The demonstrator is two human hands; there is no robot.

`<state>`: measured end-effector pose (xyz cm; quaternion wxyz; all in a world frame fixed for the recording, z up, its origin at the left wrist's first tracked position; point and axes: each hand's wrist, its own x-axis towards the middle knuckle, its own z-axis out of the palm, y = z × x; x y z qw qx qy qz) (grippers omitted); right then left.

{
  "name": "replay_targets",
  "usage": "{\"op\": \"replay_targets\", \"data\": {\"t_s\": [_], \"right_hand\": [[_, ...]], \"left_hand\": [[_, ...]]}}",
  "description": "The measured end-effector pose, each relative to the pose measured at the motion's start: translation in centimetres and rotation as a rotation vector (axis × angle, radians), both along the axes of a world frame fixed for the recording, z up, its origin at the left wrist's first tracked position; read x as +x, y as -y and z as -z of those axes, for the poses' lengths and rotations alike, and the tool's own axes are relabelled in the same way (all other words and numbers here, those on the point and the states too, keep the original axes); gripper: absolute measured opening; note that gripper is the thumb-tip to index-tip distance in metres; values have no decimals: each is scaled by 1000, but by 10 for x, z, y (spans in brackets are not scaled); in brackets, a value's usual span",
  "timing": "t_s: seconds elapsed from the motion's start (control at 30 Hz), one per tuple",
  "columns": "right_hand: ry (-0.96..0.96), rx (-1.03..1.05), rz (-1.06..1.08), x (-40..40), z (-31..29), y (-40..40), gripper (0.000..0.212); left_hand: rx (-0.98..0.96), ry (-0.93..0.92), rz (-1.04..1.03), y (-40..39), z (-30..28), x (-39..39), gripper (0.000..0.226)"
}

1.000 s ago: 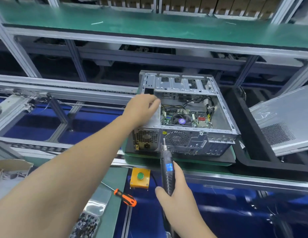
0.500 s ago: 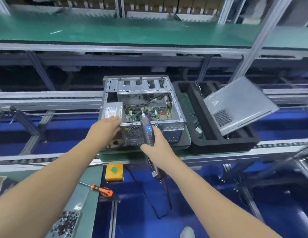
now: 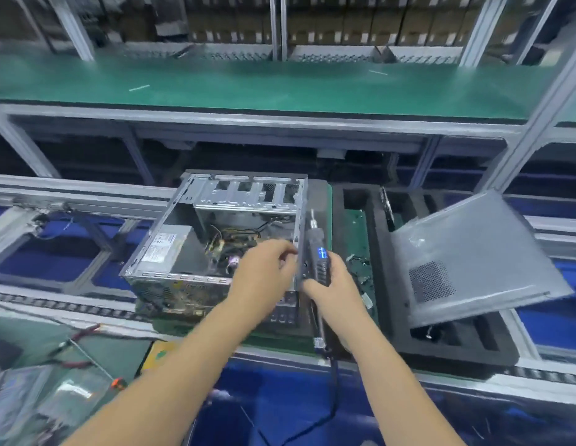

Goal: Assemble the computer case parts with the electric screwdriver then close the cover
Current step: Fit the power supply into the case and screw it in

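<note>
An open metal computer case (image 3: 196,217) lies on a green pallet on the conveyor, its inside with power supply (image 3: 164,247) and cables facing up. My left hand (image 3: 264,272) reaches over the case's near right corner, fingers curled near the right wall; whether it holds anything is blurred. My right hand (image 3: 331,284) grips the black electric screwdriver (image 3: 315,252), bit pointing up and away beside the case's right wall. The grey side cover (image 3: 473,252) leans tilted on a black foam tray to the right.
The black foam tray (image 3: 392,323) sits right of the case on the conveyor. A yellow button box (image 3: 159,354) is below the case. An orange-handled screwdriver (image 3: 117,383) and a screw tray (image 3: 19,400) lie at the lower left. A green shelf (image 3: 280,88) runs overhead.
The view shifted and the case now appears turned. My left hand moved from the case's near left corner to its right side. My right hand carried the screwdriver to the case's right wall.
</note>
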<state>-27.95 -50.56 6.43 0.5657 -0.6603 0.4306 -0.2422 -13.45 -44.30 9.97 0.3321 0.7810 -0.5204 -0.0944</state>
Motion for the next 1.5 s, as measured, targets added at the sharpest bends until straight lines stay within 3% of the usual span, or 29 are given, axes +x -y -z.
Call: {"op": "replay_targets", "data": {"t_s": [0.13,0.37,0.5,0.63,0.87,1.0,1.07,1.2,1.27,1.37,1.5], "right_hand": [[-23,113,0,-40,36,73,54],[-93,243,-77,-64,84,122,46],[-142,284,-140,-63,104,136,47],[-152,303,-204,-61,111,153,54],[-126,316,-204,-69,112,176,58],[-117,346,-236,-68,106,183,54],[-82,321,-240,-66,97,186,54],[-13,264,-281,-52,58,190,65],[2,216,-341,-41,37,187,60],[63,134,-436,-25,8,176,45],[45,64,-560,-11,-23,154,54]], "left_hand": [[33,-50,-131,55,28,-73,20],[594,104,-289,135,81,-101,20],[645,259,-339,173,109,-72,21],[700,268,-389,204,128,-50,21],[803,398,-180,223,145,-36,30],[778,396,-196,225,145,-35,27],[604,224,-303,233,132,-39,12],[-122,-621,-664,243,64,-43,18],[-314,-918,-729,240,30,-39,21],[-500,-1103,-721,223,-8,-32,24],[-631,-1098,-754,187,-41,-24,21]]}}
